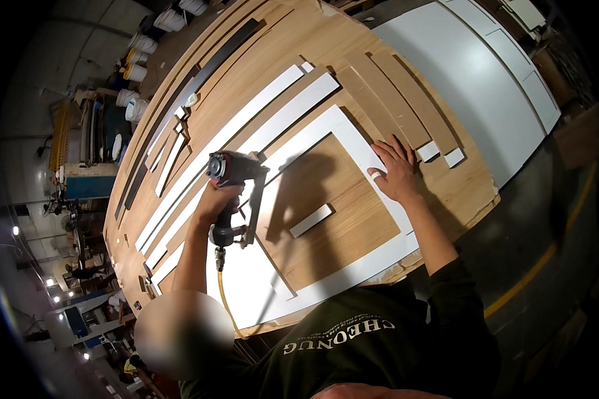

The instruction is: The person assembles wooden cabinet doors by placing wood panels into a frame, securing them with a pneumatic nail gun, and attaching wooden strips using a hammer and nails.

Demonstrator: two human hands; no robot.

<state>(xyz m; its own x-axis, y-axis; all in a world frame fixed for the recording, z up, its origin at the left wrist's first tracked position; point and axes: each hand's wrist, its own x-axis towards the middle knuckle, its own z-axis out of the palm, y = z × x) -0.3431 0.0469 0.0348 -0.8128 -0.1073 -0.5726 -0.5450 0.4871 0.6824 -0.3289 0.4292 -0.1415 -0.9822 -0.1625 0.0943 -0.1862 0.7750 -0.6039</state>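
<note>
On the left, the left hand [221, 201] wraps its fingers round a nail gun [231, 171]; to the right, the right hand [398, 174], fingers slightly apart, rests at the right edge of a white frame [354, 143] lying flat on the wooden tabletop [339, 40]. Fastening the frame seems in hand; next likely calls for steadying it and squaring the gun's nose.

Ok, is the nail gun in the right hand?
No, the left hand grips the nail gun by its handle.

Dark green shirt [406, 346], pale lettering [339, 337]
</note>
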